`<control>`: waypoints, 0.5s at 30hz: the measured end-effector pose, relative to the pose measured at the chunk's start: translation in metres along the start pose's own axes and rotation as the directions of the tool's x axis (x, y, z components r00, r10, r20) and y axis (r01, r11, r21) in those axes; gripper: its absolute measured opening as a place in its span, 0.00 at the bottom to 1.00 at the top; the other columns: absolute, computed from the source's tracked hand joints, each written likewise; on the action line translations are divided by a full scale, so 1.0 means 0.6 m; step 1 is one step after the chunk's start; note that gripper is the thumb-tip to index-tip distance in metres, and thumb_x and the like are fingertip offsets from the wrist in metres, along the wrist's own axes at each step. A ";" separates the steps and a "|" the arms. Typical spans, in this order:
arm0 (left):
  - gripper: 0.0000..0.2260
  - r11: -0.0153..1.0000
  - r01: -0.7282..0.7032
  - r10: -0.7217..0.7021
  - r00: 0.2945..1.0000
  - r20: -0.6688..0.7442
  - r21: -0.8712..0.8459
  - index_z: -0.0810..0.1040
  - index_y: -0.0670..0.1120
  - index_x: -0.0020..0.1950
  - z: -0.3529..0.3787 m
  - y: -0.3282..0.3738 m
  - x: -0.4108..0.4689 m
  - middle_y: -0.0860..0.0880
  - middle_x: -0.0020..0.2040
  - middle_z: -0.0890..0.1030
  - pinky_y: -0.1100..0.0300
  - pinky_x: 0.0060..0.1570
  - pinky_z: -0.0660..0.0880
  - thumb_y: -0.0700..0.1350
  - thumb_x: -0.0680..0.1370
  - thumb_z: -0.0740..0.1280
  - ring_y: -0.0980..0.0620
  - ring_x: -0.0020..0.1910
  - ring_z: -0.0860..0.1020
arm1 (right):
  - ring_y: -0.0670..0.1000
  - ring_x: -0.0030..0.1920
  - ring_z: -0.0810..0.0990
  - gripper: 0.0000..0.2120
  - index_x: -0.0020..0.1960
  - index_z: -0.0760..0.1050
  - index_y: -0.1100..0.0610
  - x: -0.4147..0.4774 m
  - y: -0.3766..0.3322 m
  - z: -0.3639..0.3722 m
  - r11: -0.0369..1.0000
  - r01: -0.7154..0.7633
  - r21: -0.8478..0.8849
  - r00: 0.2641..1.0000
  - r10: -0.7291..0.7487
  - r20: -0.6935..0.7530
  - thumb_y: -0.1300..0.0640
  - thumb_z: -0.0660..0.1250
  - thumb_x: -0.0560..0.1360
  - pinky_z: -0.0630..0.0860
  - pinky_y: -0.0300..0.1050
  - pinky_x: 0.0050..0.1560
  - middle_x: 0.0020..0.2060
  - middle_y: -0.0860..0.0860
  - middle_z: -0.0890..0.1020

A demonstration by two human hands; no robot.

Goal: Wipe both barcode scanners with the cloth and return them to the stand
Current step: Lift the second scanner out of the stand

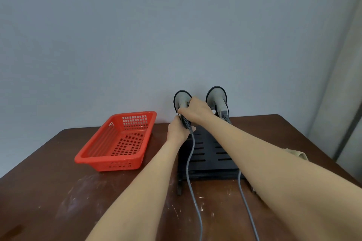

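Gripping the left barcode scanner [181,100] at the far end of the black slotted stand [207,154]: with the right hand [196,111] curled round its neck just under the head, with the left hand [177,130] closed round the foot of its handle, where the cable starts. Just beside, untouched: the right barcode scanner [217,97], seated in the stand. Counted: two scanners, two grey cables [189,172] trailing across the brown table [49,191], one red plastic basket [92,157] left of the stand, one beige cloth [300,155] half hidden behind the right forearm.
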State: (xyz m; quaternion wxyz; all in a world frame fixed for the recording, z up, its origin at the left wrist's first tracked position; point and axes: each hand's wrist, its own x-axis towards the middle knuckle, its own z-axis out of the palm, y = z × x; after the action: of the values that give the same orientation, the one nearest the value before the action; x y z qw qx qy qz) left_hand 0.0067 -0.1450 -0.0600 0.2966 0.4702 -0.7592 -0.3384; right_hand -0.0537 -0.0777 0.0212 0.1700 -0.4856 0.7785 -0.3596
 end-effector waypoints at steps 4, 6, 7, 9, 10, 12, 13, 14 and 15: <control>0.19 1.000 -0.020 0.019 0.999 -0.042 -0.021 0.70 0.41 0.59 0.010 -0.007 0.004 0.43 0.56 0.79 0.55 0.51 0.73 0.41 0.71 0.72 0.43 0.56 0.77 | 0.53 0.39 0.76 0.16 0.51 0.71 0.61 -0.001 0.003 -0.005 0.999 -0.043 0.018 0.999 0.042 0.031 0.51 0.62 0.70 0.67 0.42 0.31 0.40 0.54 0.77; 0.17 0.999 -0.038 0.037 0.998 -0.054 -0.023 0.71 0.42 0.57 0.014 -0.007 0.005 0.43 0.55 0.80 0.57 0.49 0.72 0.40 0.72 0.71 0.44 0.55 0.78 | 0.54 0.40 0.78 0.21 0.56 0.73 0.61 0.002 0.007 -0.007 0.998 -0.067 0.023 0.998 0.066 0.022 0.50 0.63 0.68 0.69 0.42 0.34 0.43 0.54 0.79; 0.16 0.998 -0.045 0.043 0.997 -0.059 -0.035 0.72 0.42 0.57 0.015 -0.008 0.005 0.43 0.55 0.80 0.58 0.48 0.71 0.40 0.72 0.71 0.45 0.55 0.77 | 0.54 0.40 0.78 0.22 0.57 0.72 0.61 0.002 0.006 -0.008 0.997 -0.074 0.024 0.997 0.074 0.019 0.49 0.63 0.68 0.71 0.42 0.35 0.44 0.54 0.79; 0.15 0.997 -0.054 0.051 0.997 -0.059 -0.053 0.72 0.42 0.57 0.017 -0.009 0.006 0.44 0.54 0.79 0.60 0.47 0.70 0.39 0.72 0.70 0.46 0.54 0.77 | 0.53 0.40 0.78 0.23 0.57 0.72 0.61 0.002 0.005 -0.009 0.995 -0.083 0.047 0.996 0.082 0.027 0.50 0.63 0.67 0.74 0.44 0.38 0.42 0.53 0.78; 0.15 0.997 -0.056 0.053 0.997 -0.061 -0.053 0.73 0.42 0.57 0.017 -0.009 0.004 0.44 0.54 0.79 0.60 0.46 0.69 0.38 0.72 0.70 0.47 0.53 0.77 | 0.53 0.39 0.77 0.23 0.57 0.72 0.60 0.001 0.004 -0.009 0.994 -0.086 0.066 0.996 0.083 0.036 0.49 0.63 0.65 0.75 0.44 0.38 0.41 0.53 0.78; 0.14 0.997 -0.060 0.056 0.996 -0.069 -0.057 0.73 0.42 0.57 0.018 -0.009 0.005 0.45 0.53 0.79 0.61 0.46 0.69 0.38 0.73 0.69 0.49 0.51 0.76 | 0.52 0.38 0.76 0.21 0.54 0.70 0.56 0.001 0.003 -0.007 0.991 -0.089 0.095 0.995 0.084 0.056 0.49 0.63 0.64 0.73 0.44 0.35 0.40 0.53 0.76; 0.13 0.996 -0.064 0.060 0.996 -0.072 -0.055 0.73 0.42 0.57 0.019 -0.010 0.007 0.46 0.51 0.79 0.61 0.45 0.69 0.38 0.73 0.68 0.50 0.49 0.76 | 0.52 0.38 0.76 0.20 0.53 0.68 0.55 0.002 0.003 -0.007 0.990 -0.096 0.101 0.994 0.090 0.064 0.49 0.63 0.64 0.72 0.44 0.35 0.41 0.53 0.76; 0.12 0.997 -0.068 0.065 0.995 -0.073 -0.038 0.73 0.41 0.57 0.019 -0.008 0.006 0.46 0.49 0.78 0.61 0.44 0.68 0.38 0.74 0.67 0.51 0.47 0.75 | 0.53 0.39 0.76 0.21 0.53 0.68 0.55 0.003 0.005 -0.005 0.990 -0.097 0.102 0.993 0.090 0.070 0.48 0.64 0.64 0.72 0.44 0.35 0.42 0.54 0.77; 0.11 0.997 -0.076 0.075 0.995 -0.072 -0.019 0.73 0.41 0.57 0.020 -0.008 0.009 0.47 0.47 0.77 0.61 0.44 0.68 0.39 0.75 0.66 0.52 0.46 0.74 | 0.53 0.41 0.77 0.22 0.55 0.68 0.56 0.005 0.007 -0.003 0.991 -0.101 0.091 0.993 0.095 0.072 0.47 0.65 0.65 0.73 0.44 0.36 0.44 0.55 0.78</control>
State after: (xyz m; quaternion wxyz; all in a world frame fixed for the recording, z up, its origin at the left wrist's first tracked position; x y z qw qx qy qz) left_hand -0.0020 -0.1487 -0.0699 0.3412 0.4497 -0.7616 -0.3184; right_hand -0.0585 -0.0784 0.0196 0.2366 -0.4500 0.7772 -0.3707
